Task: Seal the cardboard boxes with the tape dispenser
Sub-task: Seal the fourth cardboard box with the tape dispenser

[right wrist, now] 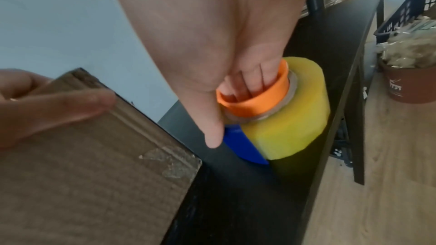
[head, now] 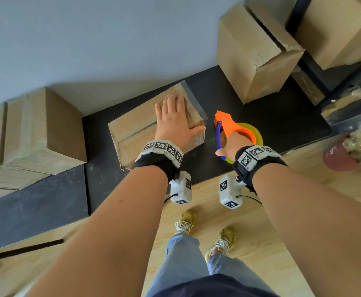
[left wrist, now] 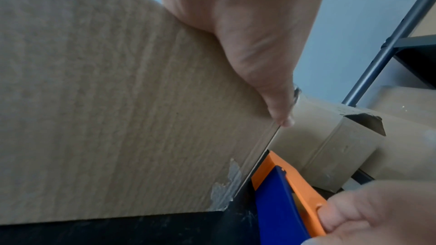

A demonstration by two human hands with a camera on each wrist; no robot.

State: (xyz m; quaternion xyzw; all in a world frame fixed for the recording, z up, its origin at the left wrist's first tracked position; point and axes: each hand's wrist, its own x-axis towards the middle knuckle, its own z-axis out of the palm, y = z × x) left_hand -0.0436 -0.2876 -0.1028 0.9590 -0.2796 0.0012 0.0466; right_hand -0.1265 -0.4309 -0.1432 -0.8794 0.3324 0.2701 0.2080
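The left hand [head: 173, 120] lies flat, fingers straight and spread, on top of a cardboard box [head: 132, 129] that sits on the black desk [head: 102, 168] near its back edge, turned at an angle to it; the thumb reaches to the box's right edge. Just beside that box on the right, the right hand [head: 232, 146] grips the tape dispenser [head: 228, 125], an orange frame with a blue blade guard, with its fingers curled through the orange core of the yellow tape roll [right wrist: 290, 118] and the thumb lying along the blue part. The dispenser rests low over the desk, its orange nose pointing toward the back edge and close to the box's right side; whether it touches the box cannot be told. A taller open-flapped box [head: 252, 56] stands at the desk's back right corner, and more taped boxes [head: 42, 129] sit at the left end
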